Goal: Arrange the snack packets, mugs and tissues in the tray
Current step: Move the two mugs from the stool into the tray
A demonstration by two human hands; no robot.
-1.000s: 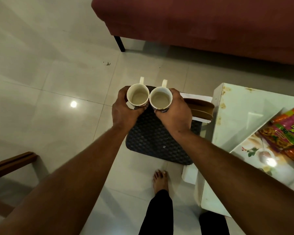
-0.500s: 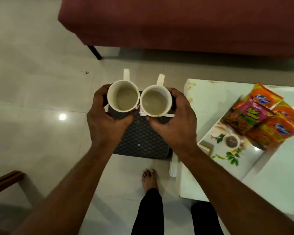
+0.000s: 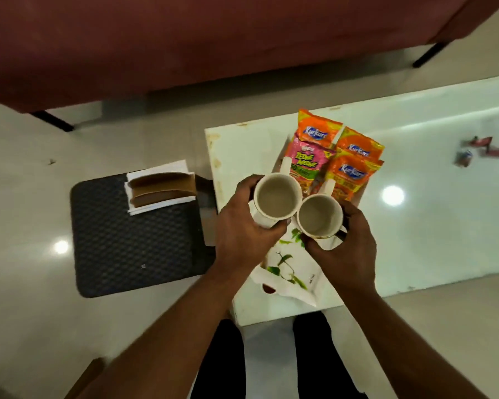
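My left hand (image 3: 244, 236) grips a white mug (image 3: 276, 198), and my right hand (image 3: 346, 251) grips a second white mug (image 3: 319, 216). Both mugs are upright, empty, side by side, held above the white leaf-patterned tray (image 3: 293, 279) on the white table (image 3: 432, 203). Several snack packets lie at the tray's far end: orange ones (image 3: 353, 174) and a pink one (image 3: 310, 162). A stack of white tissues in a brown holder (image 3: 160, 187) sits on the dark stool (image 3: 133, 240) to the left.
A maroon sofa (image 3: 213, 38) runs along the far side. Small wrapped sweets (image 3: 478, 151) lie on the table at the right. My legs and the pale tiled floor (image 3: 26, 168) are below. A wooden chair edge (image 3: 84, 378) shows at bottom left.
Both hands have carried the mugs from above the dark stool rightward over the tray on the table. The tissues on the stool are uncovered now.
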